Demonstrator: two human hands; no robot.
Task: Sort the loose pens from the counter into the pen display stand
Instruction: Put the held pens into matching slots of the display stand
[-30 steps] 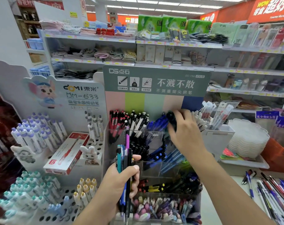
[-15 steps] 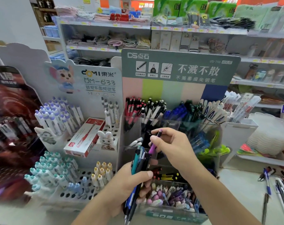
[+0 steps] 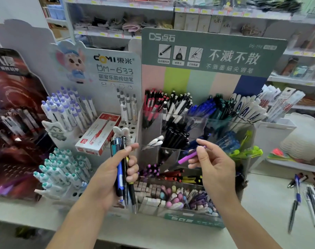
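Loose pens (image 3: 307,193) are still lying on the surface (image 3: 261,203) at the right edge of the head view, well apart from the pen display stand (image 3: 198,123), while a person is working in front of its clear compartments. The left hand (image 3: 115,175) is gripping a bundle of pens (image 3: 121,169) upright, fingers (image 3: 133,169) curled round it. The right hand (image 3: 212,164) is pinching a purple pen (image 3: 188,157) between thumb and fingertips, tip angled down-left over the lower middle compartments, near a cluster of purple-capped pens (image 3: 152,170). The likely risk is a wrong drop: the compartments are sitting close together and crowded, so the pen could be sliding into a neighbouring slot or catching on a divider. The bundle could also be slipping if the left grip loosens.
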